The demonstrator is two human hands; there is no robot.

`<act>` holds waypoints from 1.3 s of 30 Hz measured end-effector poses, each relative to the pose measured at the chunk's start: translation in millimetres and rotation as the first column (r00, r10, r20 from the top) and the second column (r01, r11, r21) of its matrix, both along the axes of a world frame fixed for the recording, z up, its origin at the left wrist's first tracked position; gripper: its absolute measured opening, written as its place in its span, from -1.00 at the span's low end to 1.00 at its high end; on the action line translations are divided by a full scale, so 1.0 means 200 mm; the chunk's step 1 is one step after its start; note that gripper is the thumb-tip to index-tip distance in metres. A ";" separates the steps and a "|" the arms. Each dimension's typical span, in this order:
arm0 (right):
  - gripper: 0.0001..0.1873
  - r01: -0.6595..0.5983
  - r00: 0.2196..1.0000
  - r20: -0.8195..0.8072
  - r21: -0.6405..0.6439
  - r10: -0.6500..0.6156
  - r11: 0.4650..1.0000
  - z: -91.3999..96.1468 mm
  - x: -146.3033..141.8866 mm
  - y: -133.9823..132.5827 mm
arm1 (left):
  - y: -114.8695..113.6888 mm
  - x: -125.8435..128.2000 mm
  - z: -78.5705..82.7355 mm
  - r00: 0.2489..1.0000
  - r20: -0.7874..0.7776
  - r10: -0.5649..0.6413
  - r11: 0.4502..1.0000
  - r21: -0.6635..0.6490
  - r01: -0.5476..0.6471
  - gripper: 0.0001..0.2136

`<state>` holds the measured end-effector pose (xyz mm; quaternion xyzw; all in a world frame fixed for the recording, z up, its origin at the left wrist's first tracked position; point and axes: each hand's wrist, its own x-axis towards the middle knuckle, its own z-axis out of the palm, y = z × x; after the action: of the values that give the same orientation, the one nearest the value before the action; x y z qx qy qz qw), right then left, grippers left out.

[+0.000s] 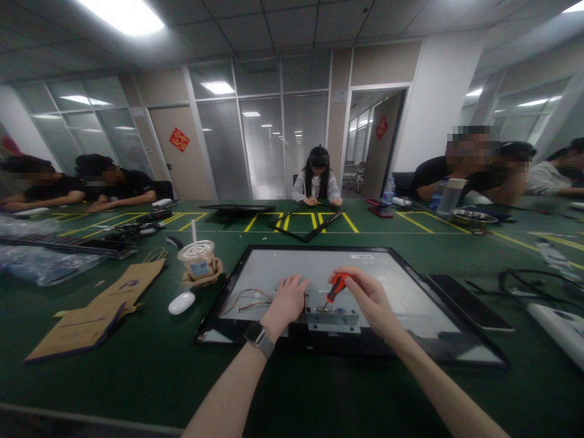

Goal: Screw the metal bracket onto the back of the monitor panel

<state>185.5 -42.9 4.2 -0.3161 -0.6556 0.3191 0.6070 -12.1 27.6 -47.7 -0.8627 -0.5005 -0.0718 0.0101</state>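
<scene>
Right hand (371,298) has its fingers clamped on the screwdriver (336,288), tip probably in a screw on the bracket (332,316) (near edge of the panel (410,286)). Left hand (287,301) lies at the bracket's 9 o'clock, fingers spread flat. Best to keep the screwdriver square to the screw and press firmly.

One head-worn view (wide-angled) looks forward and down from above the near edge of the table (137,377), toward its far edge.

Grips orange-handled screwdriver (336,288) in right hand (371,298), tip down at metal bracket (332,317) by near edge of display panel (410,286). Rests left hand (287,301) flat on panel, just left of bracket. Noted further left: lidded cup (197,258), white mouse (181,302).
</scene>
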 end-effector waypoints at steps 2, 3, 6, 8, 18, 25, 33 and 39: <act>-0.80 -0.007 1.000 -0.018 0.026 0.008 1.000 0.00 0.00 0.00 | 0.00 0.00 0.00 1.000 -0.002 0.005 1.000 0.000 -0.005 -0.53; -0.81 -0.008 0.999 -0.032 0.038 0.009 0.999 0.00 -0.01 0.00 | 0.00 0.00 0.00 1.000 -0.001 0.009 1.000 0.001 -0.009 -0.53; -0.85 0.003 0.998 -0.065 0.049 0.000 0.999 0.00 0.00 0.01 | 0.01 0.00 -0.01 1.000 0.002 0.013 1.000 0.002 -0.013 -0.54; -0.85 0.011 0.998 -0.056 0.031 -0.010 0.999 0.00 0.01 0.02 | 0.01 0.00 -0.02 1.000 0.004 0.006 1.000 -0.002 -0.006 -0.54; -0.80 0.084 0.996 -0.024 0.004 -0.083 0.996 0.02 0.01 0.01 | 0.02 0.00 -0.03 1.000 -0.019 -0.009 1.000 0.017 0.009 -0.52; -0.81 0.035 0.995 -0.090 -0.012 -0.036 0.999 0.01 -0.01 0.01 | 0.00 0.00 -0.01 1.000 -0.001 0.010 1.000 0.016 -0.010 -0.55; -0.59 0.034 0.999 -0.005 -0.060 -0.035 0.998 0.02 0.03 0.01 | 0.01 0.00 -0.01 1.000 -0.004 -0.006 1.000 0.002 0.006 -0.53; -0.65 0.010 1.000 0.017 -0.021 -0.010 1.000 0.02 0.03 0.01 | 0.01 0.00 -0.01 1.000 -0.018 -0.015 1.000 -0.002 0.015 -0.53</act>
<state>191.1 -41.5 8.9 -0.3283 -0.6556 0.3203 0.5999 -12.3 29.5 -49.2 -0.8672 -0.4938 -0.0634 0.0132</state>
